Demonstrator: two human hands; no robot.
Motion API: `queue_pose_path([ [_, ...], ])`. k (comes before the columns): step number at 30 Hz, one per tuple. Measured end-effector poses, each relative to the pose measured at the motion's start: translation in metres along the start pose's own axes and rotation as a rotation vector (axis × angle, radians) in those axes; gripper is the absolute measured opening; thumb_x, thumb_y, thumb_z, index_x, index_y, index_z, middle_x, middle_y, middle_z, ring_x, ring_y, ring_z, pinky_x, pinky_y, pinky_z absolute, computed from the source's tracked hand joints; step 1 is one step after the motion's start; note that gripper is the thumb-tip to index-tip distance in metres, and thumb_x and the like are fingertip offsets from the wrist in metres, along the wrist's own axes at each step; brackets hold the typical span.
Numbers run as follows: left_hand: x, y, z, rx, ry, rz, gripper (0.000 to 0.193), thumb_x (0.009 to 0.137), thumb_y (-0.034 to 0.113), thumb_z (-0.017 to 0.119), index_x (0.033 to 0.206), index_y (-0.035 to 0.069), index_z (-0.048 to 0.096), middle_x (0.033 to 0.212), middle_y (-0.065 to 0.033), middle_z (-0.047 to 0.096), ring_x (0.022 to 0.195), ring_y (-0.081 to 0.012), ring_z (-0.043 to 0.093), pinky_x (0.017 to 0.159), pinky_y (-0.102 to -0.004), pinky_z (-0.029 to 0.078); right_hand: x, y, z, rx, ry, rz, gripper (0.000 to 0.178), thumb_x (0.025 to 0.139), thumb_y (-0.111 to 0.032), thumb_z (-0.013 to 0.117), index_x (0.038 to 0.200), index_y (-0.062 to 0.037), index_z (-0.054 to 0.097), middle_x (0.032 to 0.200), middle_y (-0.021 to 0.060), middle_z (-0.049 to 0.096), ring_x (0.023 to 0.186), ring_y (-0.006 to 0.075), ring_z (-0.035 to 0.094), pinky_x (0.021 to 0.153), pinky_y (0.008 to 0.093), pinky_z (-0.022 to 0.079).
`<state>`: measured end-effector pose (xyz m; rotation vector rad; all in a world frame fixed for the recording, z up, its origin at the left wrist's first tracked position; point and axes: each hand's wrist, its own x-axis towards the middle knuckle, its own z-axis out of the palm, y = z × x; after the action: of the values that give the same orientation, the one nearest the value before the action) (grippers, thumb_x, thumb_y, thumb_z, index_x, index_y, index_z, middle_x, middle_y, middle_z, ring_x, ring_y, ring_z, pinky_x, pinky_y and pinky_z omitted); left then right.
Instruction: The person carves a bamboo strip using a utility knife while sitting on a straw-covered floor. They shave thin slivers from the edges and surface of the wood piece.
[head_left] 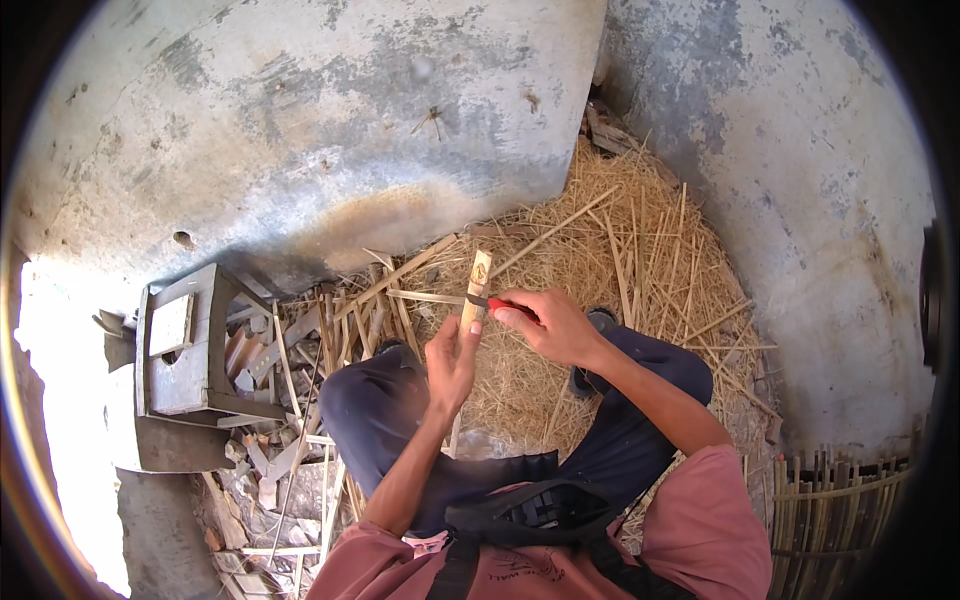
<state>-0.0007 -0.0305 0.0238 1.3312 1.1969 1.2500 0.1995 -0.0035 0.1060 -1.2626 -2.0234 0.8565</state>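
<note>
My left hand point(450, 362) is wrapped round the lower part of a pale piece of bamboo point(482, 268), which stands nearly upright in view, with a dark hollow near its top end. My right hand point(552, 326) grips the red handle of a knife point(499, 305). The knife's short dark blade lies across the bamboo, just above my left thumb. Both hands are held between my bent knees, over the straw-covered floor. How deep the blade sits in the bamboo, I cannot tell.
Shavings and straw point(640, 260) heap up ahead and to the right, with loose bamboo strips on them. A weathered wooden stool point(185, 345) lies tipped at the left beside wood scraps point(262, 455). A slatted basket point(835, 510) stands at the lower right. Worn walls point(350, 110) rise around.
</note>
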Motion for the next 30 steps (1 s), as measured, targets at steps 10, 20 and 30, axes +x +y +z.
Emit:
queue_pose_path([
  [10,0.003,0.012,0.001,-0.213,-0.069,-0.018,0.026,0.111,0.03,0.06,0.11,0.004,0.066,0.081,0.0093,0.05,0.073,-0.0032,0.04,0.064,-0.0238,0.032,0.012,0.016,-0.001,0.243,-0.096,-0.012,0.036,0.103,-0.036,0.065,0.113,-0.0032,0.074,0.078,0.012,0.067,0.067,0.0211,0.062,0.063,0.0361,0.046],
  [20,-0.004,0.015,0.0,0.143,-0.046,0.003,0.026,0.106,0.026,0.068,0.111,0.0,0.069,0.074,-0.0026,0.059,0.072,-0.008,0.049,0.065,-0.0306,0.044,0.005,0.011,-0.014,0.151,0.005,-0.146,0.03,0.099,-0.032,0.07,0.105,-0.0027,0.07,0.075,0.0097,0.063,0.066,0.0191,0.059,0.063,0.0349,0.045],
  [30,-0.003,0.0,-0.003,0.104,-0.01,-0.02,0.031,0.108,0.03,0.064,0.111,-0.001,0.065,0.068,-0.0044,0.053,0.067,-0.0097,0.045,0.061,-0.0334,0.043,0.006,0.011,-0.014,-0.063,-0.098,-0.176,0.036,0.101,-0.04,0.067,0.107,-0.0041,0.069,0.082,0.0147,0.068,0.07,0.0327,0.066,0.063,0.0418,0.048],
])
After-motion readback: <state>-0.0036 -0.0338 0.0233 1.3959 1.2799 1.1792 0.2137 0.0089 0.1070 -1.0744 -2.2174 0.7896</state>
